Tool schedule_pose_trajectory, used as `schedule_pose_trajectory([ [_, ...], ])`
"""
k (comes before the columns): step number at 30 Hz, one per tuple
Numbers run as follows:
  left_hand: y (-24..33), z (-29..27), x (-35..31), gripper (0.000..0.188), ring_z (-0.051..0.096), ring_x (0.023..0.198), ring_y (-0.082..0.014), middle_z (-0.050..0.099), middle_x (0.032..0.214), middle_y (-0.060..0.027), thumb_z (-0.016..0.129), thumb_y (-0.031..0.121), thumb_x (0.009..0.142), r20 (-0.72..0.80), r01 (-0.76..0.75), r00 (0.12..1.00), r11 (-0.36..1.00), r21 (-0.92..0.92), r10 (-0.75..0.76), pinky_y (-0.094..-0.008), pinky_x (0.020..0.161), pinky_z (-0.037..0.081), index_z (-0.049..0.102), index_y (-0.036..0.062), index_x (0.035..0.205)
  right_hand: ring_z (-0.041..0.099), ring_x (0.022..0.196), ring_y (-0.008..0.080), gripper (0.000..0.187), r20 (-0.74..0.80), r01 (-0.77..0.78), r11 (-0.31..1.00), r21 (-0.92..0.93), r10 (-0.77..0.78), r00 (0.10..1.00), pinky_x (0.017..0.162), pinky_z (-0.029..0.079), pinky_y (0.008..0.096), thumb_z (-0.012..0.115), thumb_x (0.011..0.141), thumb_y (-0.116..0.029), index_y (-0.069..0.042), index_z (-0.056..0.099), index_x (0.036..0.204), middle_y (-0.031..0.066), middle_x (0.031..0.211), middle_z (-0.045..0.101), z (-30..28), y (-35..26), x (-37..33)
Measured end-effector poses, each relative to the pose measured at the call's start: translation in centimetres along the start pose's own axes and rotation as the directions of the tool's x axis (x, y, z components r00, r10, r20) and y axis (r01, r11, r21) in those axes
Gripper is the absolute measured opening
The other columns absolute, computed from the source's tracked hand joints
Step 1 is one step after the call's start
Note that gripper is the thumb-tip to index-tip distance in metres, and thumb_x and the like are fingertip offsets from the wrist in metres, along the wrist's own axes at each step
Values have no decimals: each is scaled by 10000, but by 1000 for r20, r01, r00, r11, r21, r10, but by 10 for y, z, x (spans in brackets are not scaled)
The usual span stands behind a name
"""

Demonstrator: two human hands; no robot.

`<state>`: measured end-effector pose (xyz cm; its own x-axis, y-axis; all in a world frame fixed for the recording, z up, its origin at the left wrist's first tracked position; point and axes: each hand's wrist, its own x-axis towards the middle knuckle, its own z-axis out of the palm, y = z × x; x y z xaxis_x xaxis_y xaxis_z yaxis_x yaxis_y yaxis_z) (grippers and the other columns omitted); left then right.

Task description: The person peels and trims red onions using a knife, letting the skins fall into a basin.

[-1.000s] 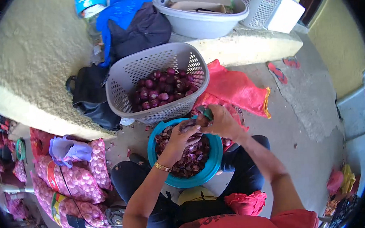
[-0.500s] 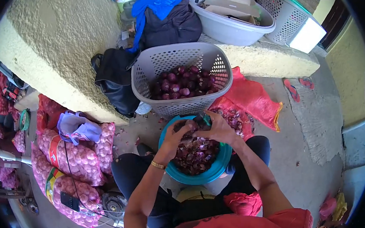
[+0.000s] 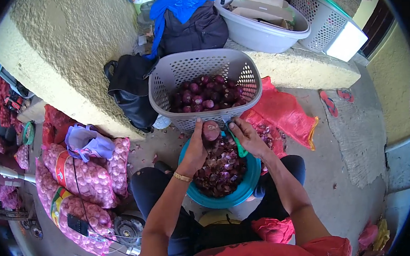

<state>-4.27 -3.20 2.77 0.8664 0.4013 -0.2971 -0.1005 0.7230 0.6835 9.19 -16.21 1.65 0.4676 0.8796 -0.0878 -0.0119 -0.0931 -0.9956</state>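
Observation:
In my left hand (image 3: 196, 150) is a red onion (image 3: 211, 130), held over the far side of a teal basin (image 3: 201, 202). My right hand (image 3: 248, 137) grips a knife with a green handle (image 3: 239, 144); its blade points up and away beside the onion. Loose purple peelings (image 3: 217, 171) fill much of the basin between my knees. Just beyond it stands a grey perforated basket (image 3: 158, 69) with many red onions (image 3: 206, 93) inside, their skins dark and glossy.
Full mesh sacks of onions (image 3: 87, 181) lie at the left, with a phone (image 3: 77, 225) on one. A red mesh sack (image 3: 284, 110) with peelings spreads at the right of the basket. A black bag (image 3: 133, 90) leans by the wall; flip-flops (image 3: 329, 103) lie farther right.
My hands have moved apart, and the onion now shows upright in my left hand. The knife, mostly hidden between my hands before, now shows its green handle and blade.

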Motion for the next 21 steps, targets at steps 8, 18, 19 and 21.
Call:
schedule_pose_trajectory([
  [8, -1, 6, 6, 615, 562, 1088, -171, 578, 1174, -72, 349, 580, 971, 8, -1, 1000, 998, 59, 0, -317, 950, 455, 509, 53, 1244, 562, 820, 117, 327, -33, 288, 921, -262, -307, 951, 717, 488, 276, 605, 935, -220, 23, 552, 1148, 81, 883, 630, 3, -24, -9],
  [18, -15, -14, 20, 579, 485, 1147, -147, 548, 1217, -91, 303, 502, 1016, 57, -107, 994, 960, 260, 95, -297, 1054, 325, 517, 11, 1233, 571, 644, 193, 315, -121, 330, 798, -505, -444, 888, 618, 472, 350, 766, 795, -189, 33, 592, 937, 112, 727, 608, 2, -20, 1],
  [19, -15, -13, 21, 561, 489, 1096, -140, 546, 1160, -76, 301, 495, 1019, 52, -115, 993, 958, 261, 105, -291, 1023, 343, 521, 14, 1207, 571, 644, 193, 315, -121, 329, 798, -505, -443, 888, 618, 472, 350, 766, 795, -189, 33, 592, 937, 112, 727, 608, 5, -16, 4],
  [21, -16, -9, 22, 546, 492, 1045, -133, 545, 1104, -62, 298, 488, 1022, 53, -120, 993, 959, 258, 110, -286, 991, 360, 524, 17, 1181, 569, 689, 199, 267, -210, 411, 888, -206, -450, 868, 660, 461, 335, 764, 791, -144, 26, 598, 914, 119, 745, 591, 7, -11, 9],
])
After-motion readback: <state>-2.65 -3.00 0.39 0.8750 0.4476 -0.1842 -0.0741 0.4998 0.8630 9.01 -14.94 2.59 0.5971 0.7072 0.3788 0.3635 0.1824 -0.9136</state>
